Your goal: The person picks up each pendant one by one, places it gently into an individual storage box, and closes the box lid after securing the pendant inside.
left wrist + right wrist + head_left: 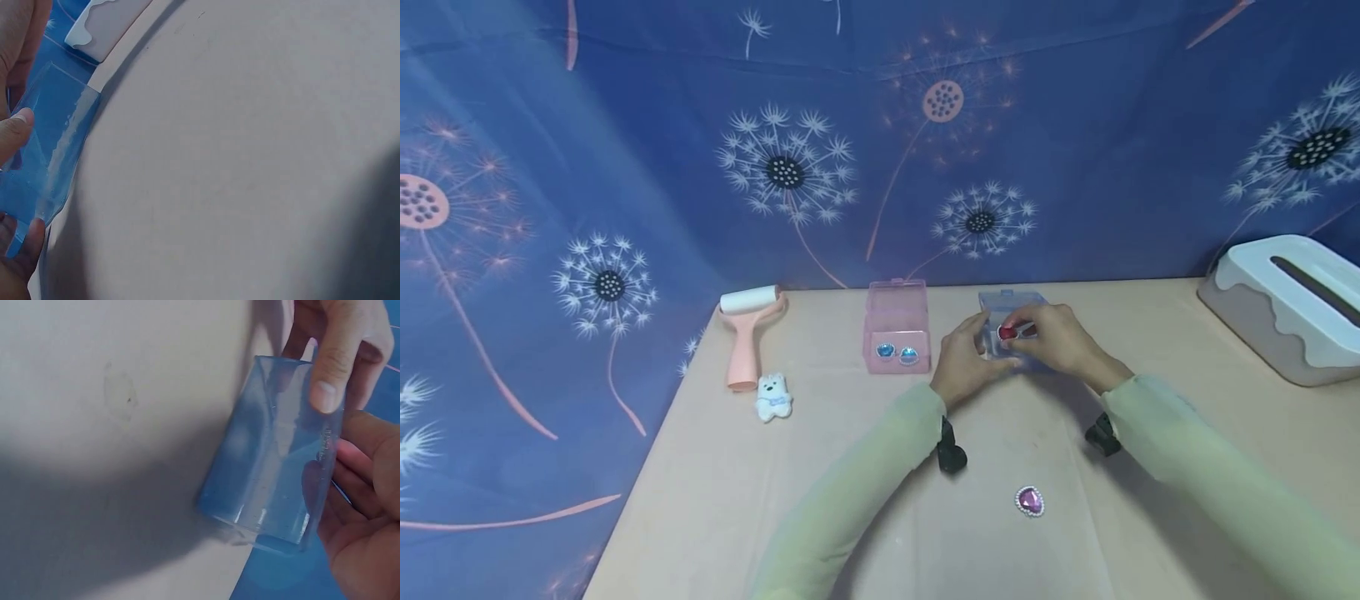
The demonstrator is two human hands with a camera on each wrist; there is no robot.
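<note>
The rim of a translucent blue plastic box with an upright lid is gripped by the left hand, the fingers being parted just enough to span its left side. The thumb of that hand is pressed against the near face of the box, as is shown in the right wrist view, while the other fingers are bent around the side and partly hidden. By the right hand a red faceted gem with a pale beaded edge is pinched between thumb and fingertips, the gap being closed to the width of the gem. The gem is held over the open blue box, near its left side; whether the box is touched by it cannot be told.

To the left, an open pink translucent plastic box is placed, in which two blue gems with pale edges are contained. A pink heart-shaped gem with a white beaded border is laid on the table, well apart from both boxes and between the forearms. Farther left, a white roller with a pink handle and a small white bear figure with a blue bow are set side by side. At the far right, a white and grey tissue box is seen
</note>
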